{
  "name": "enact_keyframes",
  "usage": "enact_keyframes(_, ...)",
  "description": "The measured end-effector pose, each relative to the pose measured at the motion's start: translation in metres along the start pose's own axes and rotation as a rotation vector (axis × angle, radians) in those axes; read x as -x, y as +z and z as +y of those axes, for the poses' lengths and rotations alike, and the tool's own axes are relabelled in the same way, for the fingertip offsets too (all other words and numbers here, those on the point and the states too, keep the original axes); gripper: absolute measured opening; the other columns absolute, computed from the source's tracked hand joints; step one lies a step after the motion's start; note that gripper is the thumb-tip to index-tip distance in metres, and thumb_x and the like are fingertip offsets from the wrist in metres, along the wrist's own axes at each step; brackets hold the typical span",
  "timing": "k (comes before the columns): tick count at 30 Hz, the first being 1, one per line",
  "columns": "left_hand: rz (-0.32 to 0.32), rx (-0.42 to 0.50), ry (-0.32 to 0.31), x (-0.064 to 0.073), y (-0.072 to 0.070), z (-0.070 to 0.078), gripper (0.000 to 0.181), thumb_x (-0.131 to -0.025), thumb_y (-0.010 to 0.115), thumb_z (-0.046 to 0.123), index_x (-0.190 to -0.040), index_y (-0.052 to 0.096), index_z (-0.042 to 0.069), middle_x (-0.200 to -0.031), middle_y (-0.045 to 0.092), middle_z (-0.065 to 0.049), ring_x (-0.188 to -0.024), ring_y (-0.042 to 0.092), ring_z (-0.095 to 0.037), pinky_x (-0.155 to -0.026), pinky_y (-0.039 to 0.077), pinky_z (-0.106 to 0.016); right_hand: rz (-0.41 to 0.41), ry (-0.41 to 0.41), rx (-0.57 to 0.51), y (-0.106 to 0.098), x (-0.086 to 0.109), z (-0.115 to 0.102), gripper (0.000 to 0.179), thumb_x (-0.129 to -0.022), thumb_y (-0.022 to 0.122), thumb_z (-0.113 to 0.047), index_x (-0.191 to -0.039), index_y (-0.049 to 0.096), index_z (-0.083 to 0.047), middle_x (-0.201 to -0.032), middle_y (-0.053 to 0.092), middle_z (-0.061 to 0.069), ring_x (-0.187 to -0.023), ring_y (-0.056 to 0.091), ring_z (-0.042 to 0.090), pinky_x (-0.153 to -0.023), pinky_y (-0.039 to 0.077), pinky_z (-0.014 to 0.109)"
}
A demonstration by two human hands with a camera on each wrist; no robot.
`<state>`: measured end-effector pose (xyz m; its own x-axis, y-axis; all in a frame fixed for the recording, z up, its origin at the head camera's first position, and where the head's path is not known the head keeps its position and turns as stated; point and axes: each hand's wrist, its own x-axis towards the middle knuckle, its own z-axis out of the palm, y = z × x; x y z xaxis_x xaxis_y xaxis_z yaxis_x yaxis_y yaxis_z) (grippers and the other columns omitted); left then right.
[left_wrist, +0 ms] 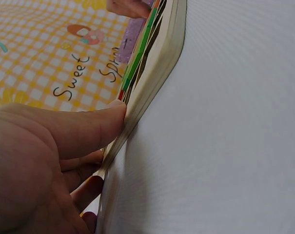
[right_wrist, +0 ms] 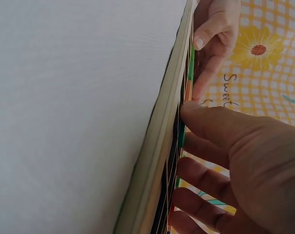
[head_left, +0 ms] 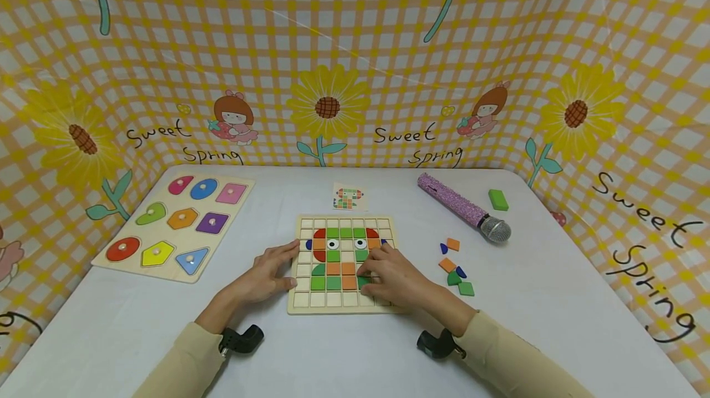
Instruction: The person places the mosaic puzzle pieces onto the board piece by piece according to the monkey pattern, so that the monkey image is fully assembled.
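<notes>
A wooden grid board [head_left: 333,310] lies on the table, bearing flat orange, green, red and blue tiles and two round eye tiles [head_left: 333,244]. My left hand [head_left: 263,275] touches the board's left edge with thumb and fingers spread along it. In the left wrist view its thumb [left_wrist: 96,127] meets the rim. Over the board's right part, my right hand [head_left: 396,275] has thumb and forefinger around a dark green tile [head_left: 363,281] beside the orange ones. The right wrist view shows that green tile [right_wrist: 181,135] right by the thumb tip. The right palm hides several squares.
Loose tiles, among them an orange square [head_left: 453,244] and a green one [head_left: 466,289], lie right of the board. Behind them are a glittery microphone [head_left: 452,199] and a green block [head_left: 498,199]. A picture card [head_left: 350,197] lies behind the board; a shape puzzle [head_left: 202,241] sits left.
</notes>
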<state>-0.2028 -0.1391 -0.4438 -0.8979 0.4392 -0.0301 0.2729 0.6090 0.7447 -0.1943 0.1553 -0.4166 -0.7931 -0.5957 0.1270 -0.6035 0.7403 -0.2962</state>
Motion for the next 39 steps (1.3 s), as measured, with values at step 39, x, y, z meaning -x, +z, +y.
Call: enact_keyframes(39, 0.006, -0.01, 0.012, 0.0, 0.0, 0.0, 0.067, -0.086, 0.065, 0.011, -0.145, 0.035, 0.002, -0.158, 0.022, -0.007, -0.144, 0.018, -0.035, -0.113, 0.011, -0.06, 0.128, 0.272, 0.208, -0.041, 0.061, 0.086, 0.033, -0.076, 0.075, -0.032, -0.102, 0.071, -0.011, -0.101, 0.065, 0.008, -0.092, 0.05, 0.027, -0.073, 0.039, 0.04)
